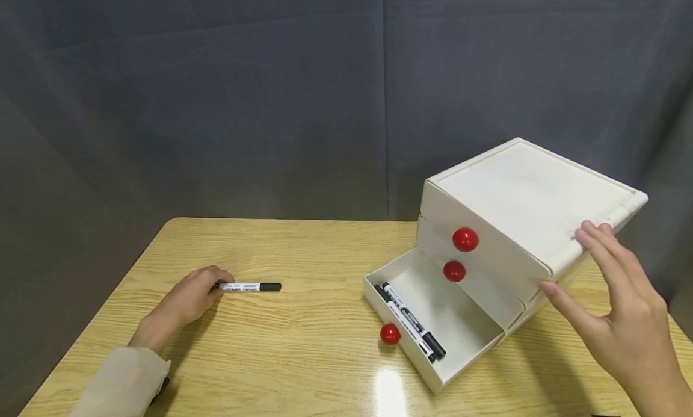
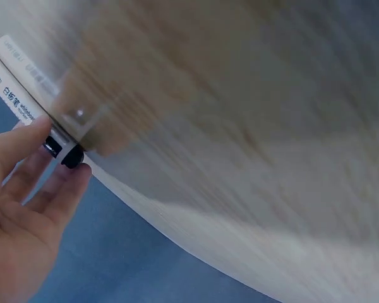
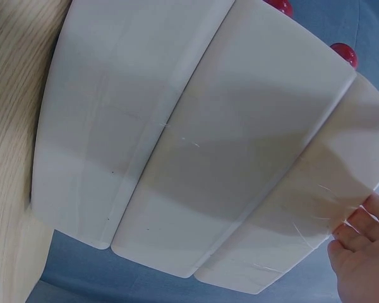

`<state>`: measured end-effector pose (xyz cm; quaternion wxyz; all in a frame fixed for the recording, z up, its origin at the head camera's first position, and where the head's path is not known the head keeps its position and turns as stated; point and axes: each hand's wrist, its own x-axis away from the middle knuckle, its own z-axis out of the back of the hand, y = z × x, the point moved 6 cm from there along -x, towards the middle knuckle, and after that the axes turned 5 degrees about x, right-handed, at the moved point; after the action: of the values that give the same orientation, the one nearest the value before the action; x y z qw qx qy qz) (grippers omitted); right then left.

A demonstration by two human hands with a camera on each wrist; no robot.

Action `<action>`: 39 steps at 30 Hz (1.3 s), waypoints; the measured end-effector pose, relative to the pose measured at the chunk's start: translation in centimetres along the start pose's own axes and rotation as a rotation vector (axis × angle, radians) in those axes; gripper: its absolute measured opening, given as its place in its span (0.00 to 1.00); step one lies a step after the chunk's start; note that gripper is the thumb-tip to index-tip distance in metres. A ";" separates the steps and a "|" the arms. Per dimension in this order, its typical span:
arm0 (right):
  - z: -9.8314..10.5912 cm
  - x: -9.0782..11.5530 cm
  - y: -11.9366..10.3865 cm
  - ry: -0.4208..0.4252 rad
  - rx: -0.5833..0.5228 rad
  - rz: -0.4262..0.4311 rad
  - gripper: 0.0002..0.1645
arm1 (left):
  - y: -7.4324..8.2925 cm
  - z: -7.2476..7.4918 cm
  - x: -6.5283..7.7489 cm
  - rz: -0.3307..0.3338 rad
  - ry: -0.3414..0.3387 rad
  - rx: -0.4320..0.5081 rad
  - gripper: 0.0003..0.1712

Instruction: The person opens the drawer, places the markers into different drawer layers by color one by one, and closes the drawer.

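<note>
My left hand (image 1: 192,293) pinches one end of a white whiteboard marker (image 1: 243,287) lying over the left part of the table. In the left wrist view, thumb and fingers are at the black end of the marker (image 2: 16,95). A white drawer unit (image 1: 533,194) stands at the right, its bottom drawer (image 1: 468,308) pulled out. Inside that drawer, two markers (image 1: 414,321) lie side by side along the front wall. My right hand (image 1: 628,302) touches the unit's top right edge with its fingers extended; the right wrist view shows the fingertips (image 3: 366,224) at that edge.
Red round knobs sit on the top drawer (image 1: 465,239), the middle drawer (image 1: 454,271) and the bottom drawer's front (image 1: 390,334). The two upper drawers are closed. The wooden table (image 1: 303,345) ends at a dark grey curtain (image 1: 271,104) behind.
</note>
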<state>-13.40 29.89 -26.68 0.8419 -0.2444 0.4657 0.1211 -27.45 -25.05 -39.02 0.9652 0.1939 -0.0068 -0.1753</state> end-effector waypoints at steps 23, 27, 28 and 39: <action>0.1 0.0 -0.1 0.006 0.007 0.016 0.54 | 3.2 0.6 -0.6 -0.071 0.082 0.022 0.11; 0.1 0.0 -0.1 0.006 0.005 0.014 0.54 | 4.1 0.6 -0.6 -0.080 0.081 0.034 0.13; 0.1 0.0 -0.1 0.005 0.006 0.012 0.54 | 4.3 0.6 -0.7 -0.085 0.082 0.037 0.13; 0.1 0.0 -0.2 0.007 0.002 0.014 0.54 | 6.5 0.6 -1.2 -0.111 0.103 0.072 0.14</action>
<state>-13.24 29.80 -26.62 0.8395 -0.2406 0.4707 0.1256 -26.43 -19.23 -35.91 0.9455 0.2372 0.0473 -0.2180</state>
